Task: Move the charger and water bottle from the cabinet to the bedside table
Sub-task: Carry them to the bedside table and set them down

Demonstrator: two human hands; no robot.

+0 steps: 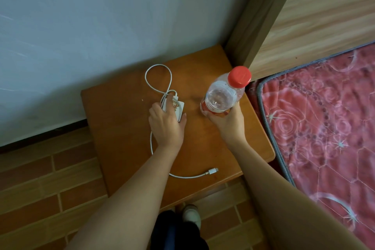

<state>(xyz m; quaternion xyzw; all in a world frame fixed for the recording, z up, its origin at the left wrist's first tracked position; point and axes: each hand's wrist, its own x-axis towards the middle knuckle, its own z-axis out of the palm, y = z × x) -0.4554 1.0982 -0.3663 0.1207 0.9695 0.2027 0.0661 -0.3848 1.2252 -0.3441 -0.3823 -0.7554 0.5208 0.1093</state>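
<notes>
Placement stage at the bedside table, an orange-brown wooden top set in the corner between the wall and the bed. Left hand lies over the white charger, thumb and fingers closed around its sides; the block appears to sit on the tabletop, though the palm hides its underside and contact cannot be confirmed. Its white cable loops toward the wall, reappears below the wrist and curves across the table to end in a connector near the front edge. Right hand is wrapped around the lower body of the water bottle, a clear bottle with a red cap and a red-and-white label, held tilted with the cap leaning toward the bed; whether its base touches the wood is unclear. Both items therefore seem to have reached the destination, with release remaining. Principal risk, as a judgement: a bottle let go while tilted may topple and roll off the near right edge toward the mattress. Secondary risk: the cable passes close under the left forearm, so a withdrawing arm could snag it and drag the charger toward the front edge.
</notes>
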